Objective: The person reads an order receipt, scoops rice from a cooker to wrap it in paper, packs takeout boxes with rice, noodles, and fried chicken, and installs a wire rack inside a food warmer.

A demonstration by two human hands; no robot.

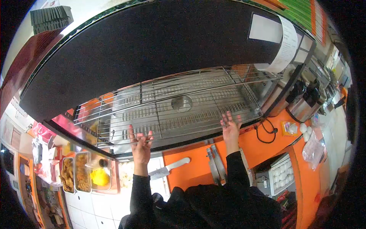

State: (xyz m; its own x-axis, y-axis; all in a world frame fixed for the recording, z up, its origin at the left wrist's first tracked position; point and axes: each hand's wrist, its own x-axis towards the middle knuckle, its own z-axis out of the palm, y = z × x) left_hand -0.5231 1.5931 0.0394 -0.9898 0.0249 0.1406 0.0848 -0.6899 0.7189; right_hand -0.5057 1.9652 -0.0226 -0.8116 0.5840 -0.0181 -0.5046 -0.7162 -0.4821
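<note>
My left hand is raised, palm up with its fingers apart, near the front left edge of a metal display cabinet. My right hand is also palm up with spread fingers, at the cabinet's front right. Neither hand holds anything. Behind the hands, wire racks run across the cabinet above a slotted metal floor. Below and between the hands, a cleaver with a white handle lies on a white cutting board. Metal tongs lie on the orange counter, just left of my right forearm.
Containers of fried food and a container of something yellow sit at the left. On the right are a black cable, steel pots, a plastic bag and an egg tray below the counter.
</note>
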